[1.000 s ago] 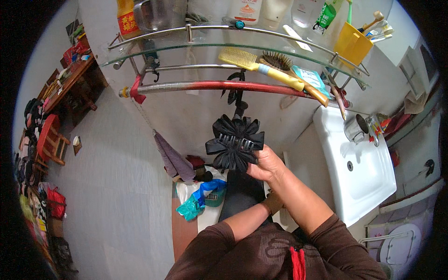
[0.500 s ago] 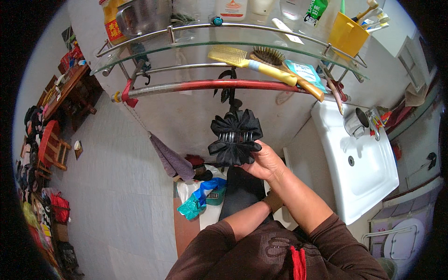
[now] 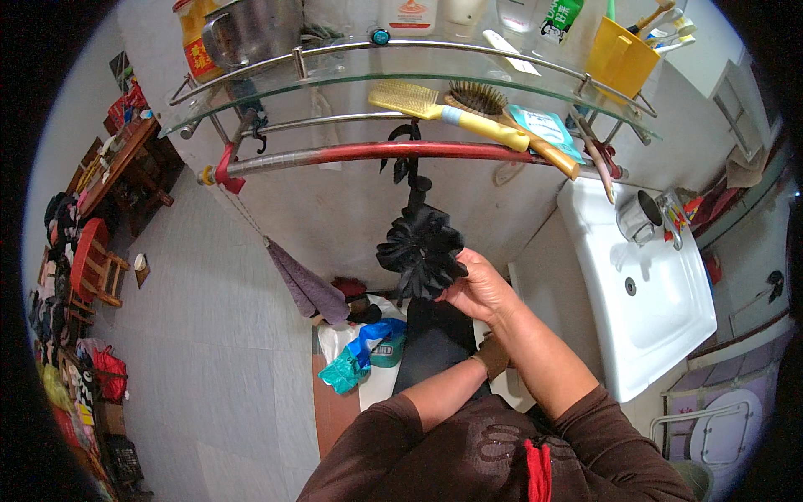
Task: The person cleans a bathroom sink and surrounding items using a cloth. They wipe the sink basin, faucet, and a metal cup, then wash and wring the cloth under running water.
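Observation:
My right hand (image 3: 481, 289) pinches the edge of a black hair claw clip (image 3: 421, 251) covered in ruffled fabric petals. The clip is held up in front of me, its petalled face toward the camera and its teeth out of sight. My left hand (image 3: 493, 356) lies lower, crossed beneath my right forearm. That forearm covers its fingers, so what it holds, if anything, is hidden. A band circles the left wrist.
A glass shelf (image 3: 335, 82) with a metal rail spans the top. On it lie a yellow comb (image 3: 477, 124), a wooden hairbrush (image 3: 544, 151) and a yellow cup (image 3: 621, 60) of toothbrushes. Right stands a white washbasin (image 3: 661, 318); a grey towel (image 3: 305, 280) hangs left.
My right hand has turned the hair claw clip, so its toothed side has gone from view and the petalled face shows. My left hand stays beneath the right forearm.

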Action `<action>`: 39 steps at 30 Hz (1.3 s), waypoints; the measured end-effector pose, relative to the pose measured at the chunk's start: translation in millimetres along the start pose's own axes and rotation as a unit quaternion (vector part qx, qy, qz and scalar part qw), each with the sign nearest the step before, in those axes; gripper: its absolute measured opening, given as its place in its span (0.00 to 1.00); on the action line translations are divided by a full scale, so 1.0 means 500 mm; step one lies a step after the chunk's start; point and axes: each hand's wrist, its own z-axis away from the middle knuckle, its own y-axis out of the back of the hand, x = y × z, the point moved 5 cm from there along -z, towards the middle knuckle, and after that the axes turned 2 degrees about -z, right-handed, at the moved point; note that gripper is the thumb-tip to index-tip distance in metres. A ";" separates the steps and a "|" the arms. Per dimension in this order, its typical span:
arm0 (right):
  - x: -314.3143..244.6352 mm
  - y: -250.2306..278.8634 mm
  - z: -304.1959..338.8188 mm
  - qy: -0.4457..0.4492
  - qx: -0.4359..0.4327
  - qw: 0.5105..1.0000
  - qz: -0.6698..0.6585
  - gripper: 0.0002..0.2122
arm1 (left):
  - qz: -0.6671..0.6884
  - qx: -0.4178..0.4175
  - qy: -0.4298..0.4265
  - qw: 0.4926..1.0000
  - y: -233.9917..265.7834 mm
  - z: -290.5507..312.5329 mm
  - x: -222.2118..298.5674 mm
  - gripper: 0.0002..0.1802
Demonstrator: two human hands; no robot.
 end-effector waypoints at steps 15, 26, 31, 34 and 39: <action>-0.069 0.047 0.054 0.077 0.156 0.967 0.186 0.17 | -0.306 -0.003 -0.017 0.952 -0.021 -0.061 -0.088 0.27; -0.053 0.072 0.048 0.092 0.128 0.966 0.204 0.16 | -0.357 0.020 -0.003 0.934 -0.021 -0.062 -0.098 0.25; -0.036 0.028 0.036 0.067 0.125 0.957 0.254 0.16 | -0.069 0.014 -0.003 0.998 0.006 -0.014 -0.051 0.28; -0.012 -0.001 0.014 0.047 0.122 0.961 0.243 0.15 | 0.147 -0.018 0.009 0.989 0.010 0.028 0.005 0.30; 0.024 -0.049 -0.040 0.045 0.090 0.971 0.219 0.12 | 0.268 -0.052 0.011 0.962 0.009 0.074 0.068 0.34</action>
